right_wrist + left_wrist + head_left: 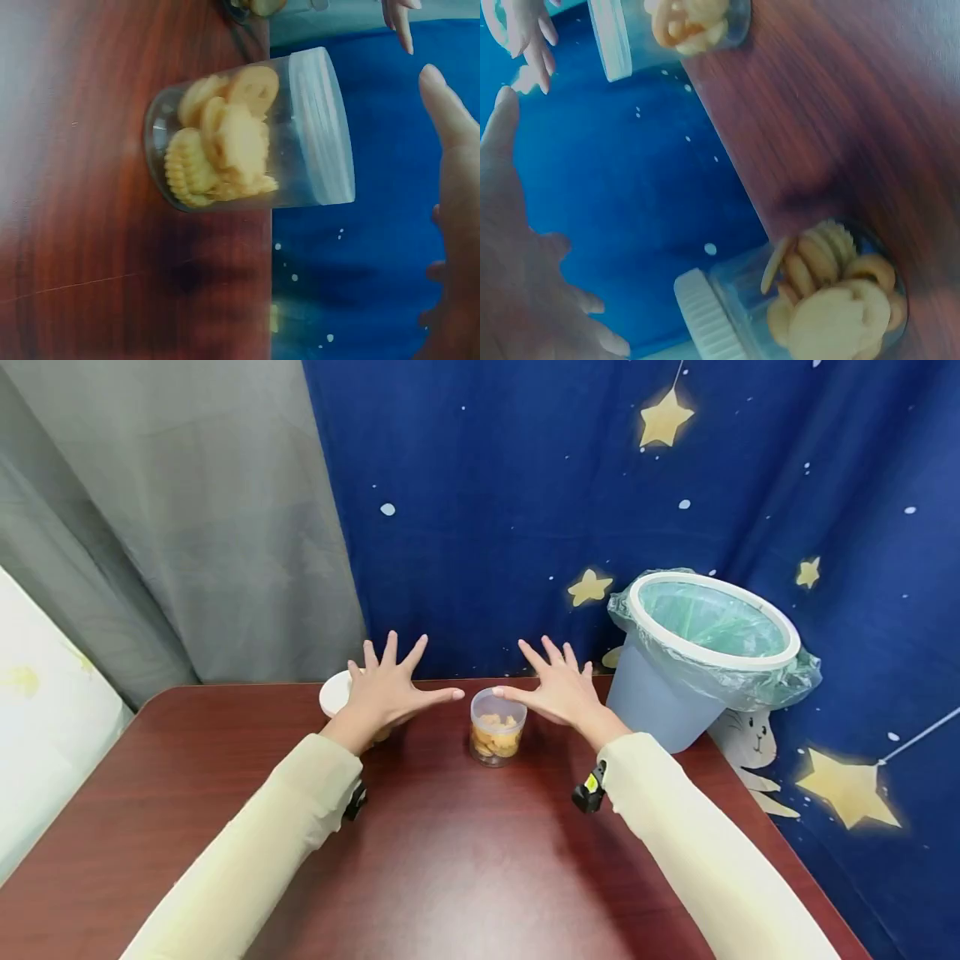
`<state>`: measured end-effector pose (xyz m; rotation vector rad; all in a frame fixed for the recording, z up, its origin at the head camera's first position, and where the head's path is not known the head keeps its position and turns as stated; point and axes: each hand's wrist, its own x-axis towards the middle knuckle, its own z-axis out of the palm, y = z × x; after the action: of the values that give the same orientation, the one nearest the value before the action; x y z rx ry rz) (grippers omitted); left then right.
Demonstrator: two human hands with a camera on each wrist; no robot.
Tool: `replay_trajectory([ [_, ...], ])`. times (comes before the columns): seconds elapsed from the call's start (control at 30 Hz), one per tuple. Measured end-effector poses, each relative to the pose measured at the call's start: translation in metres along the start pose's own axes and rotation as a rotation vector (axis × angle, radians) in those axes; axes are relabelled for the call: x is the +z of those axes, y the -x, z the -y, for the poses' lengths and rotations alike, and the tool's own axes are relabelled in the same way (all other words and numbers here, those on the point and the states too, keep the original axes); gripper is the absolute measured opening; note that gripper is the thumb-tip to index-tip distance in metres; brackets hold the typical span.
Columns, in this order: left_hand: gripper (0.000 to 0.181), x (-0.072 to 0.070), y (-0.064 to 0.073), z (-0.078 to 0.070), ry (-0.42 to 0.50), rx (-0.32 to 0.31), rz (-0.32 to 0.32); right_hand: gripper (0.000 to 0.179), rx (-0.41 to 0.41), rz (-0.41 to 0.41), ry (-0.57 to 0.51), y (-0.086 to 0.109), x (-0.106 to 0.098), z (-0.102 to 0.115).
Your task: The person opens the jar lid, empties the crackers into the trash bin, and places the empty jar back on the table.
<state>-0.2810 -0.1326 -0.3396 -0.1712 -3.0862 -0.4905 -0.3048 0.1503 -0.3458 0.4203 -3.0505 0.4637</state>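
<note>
Clear, cylindrical plastic jar [498,728] of golden crackers [492,745] stands upright on the reddish-brown wooden table [420,860], between bare left hand [386,692] and apparently nearer bare right hand [564,691], fingers splayed wide, both holding nothing.

A clear plastic cylindrical jar with a translucent whitish top [497,727], partly filled with golden round and ridged snack pieces [229,142], stands upright near the dark red-brown table's [450,827] far edge, right of an upright, clear, snack-filled jar with a ribbed white lid [817,307].
</note>
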Motion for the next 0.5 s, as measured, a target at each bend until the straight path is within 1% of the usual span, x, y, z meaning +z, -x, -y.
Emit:
replay_trajectory([
  [0.07, 0.114, 0.003, 0.003, 0.001, 0.02, 0.049, -0.021, 0.102, -0.055, -0.021, -0.041, 0.003, 0.004, -0.003],
  [0.17, 0.106, 0.009, 0.005, 0.001, 0.08, 0.138, -0.045, 0.103, -0.116, -0.032, -0.17, 0.011, 0.011, -0.009],
  [0.27, 0.099, 0.014, 0.006, -0.002, 0.17, 0.207, -0.051, 0.106, -0.131, -0.033, -0.325, 0.019, 0.018, -0.017],
  [0.37, 0.093, 0.019, 0.006, -0.006, 0.269, 0.246, -0.052, 0.104, -0.136, -0.036, -0.496, 0.025, 0.028, -0.026],
  [0.5, 0.085, 0.025, 0.01, -0.016, 0.44, 0.273, -0.027, 0.102, -0.177, -0.017, -0.781, 0.03, 0.048, -0.037],
])
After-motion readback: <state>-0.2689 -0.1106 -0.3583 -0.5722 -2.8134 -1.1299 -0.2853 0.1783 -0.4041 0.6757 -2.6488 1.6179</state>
